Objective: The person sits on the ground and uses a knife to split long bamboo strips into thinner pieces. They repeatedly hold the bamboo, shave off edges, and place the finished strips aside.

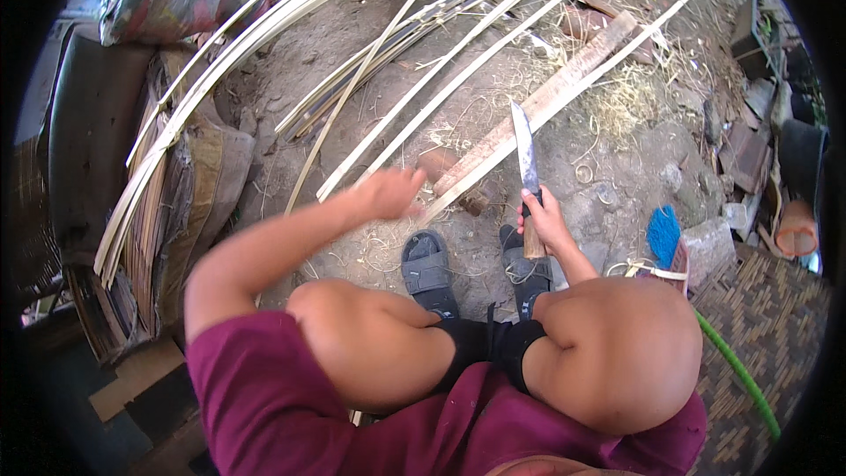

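One knife [527, 157], wooden handle grasped in your right hand [551, 219], blade aimed away from your body, presumably for safety. One left hand [388, 194], blurred, near the lower end of one pale strip [652, 28]; whether it grasps anything, cannot tell. That strip: alongside one board [538, 106], seemingly its support. Many spare strips [300, 7]: ahead, apparently kept near.

The dirt ground [639, 181] carries long pale strips [493, 59] and curled shavings [621, 106].
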The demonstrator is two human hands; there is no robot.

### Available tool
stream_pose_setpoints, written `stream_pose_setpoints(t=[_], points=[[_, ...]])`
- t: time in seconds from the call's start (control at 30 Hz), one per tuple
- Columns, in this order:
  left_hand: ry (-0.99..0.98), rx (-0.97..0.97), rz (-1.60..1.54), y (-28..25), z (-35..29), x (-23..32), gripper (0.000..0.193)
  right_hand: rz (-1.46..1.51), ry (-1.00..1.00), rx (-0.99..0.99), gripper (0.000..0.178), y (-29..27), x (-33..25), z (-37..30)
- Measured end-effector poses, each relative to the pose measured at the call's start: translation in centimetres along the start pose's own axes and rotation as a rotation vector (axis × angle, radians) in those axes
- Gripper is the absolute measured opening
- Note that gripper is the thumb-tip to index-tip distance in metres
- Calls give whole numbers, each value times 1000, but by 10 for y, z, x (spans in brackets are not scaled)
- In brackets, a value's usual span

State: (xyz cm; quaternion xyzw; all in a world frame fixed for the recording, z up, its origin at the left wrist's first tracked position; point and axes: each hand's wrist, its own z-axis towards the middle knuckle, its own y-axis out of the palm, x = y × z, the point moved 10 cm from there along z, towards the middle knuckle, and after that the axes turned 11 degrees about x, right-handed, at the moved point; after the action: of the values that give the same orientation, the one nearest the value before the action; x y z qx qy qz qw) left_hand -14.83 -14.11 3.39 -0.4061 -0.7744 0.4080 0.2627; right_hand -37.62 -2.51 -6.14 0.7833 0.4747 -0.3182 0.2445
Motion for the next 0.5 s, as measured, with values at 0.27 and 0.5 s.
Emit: stream_pose_setpoints(t=[0.27, 0.5], points=[[-520, 682, -1158, 92, -31, 12, 31, -236, -350, 121, 40, -27, -54, -12], [-587, 395, -2086, 120, 21, 25, 30, -901, -968, -102, 53, 16, -61, -70]])
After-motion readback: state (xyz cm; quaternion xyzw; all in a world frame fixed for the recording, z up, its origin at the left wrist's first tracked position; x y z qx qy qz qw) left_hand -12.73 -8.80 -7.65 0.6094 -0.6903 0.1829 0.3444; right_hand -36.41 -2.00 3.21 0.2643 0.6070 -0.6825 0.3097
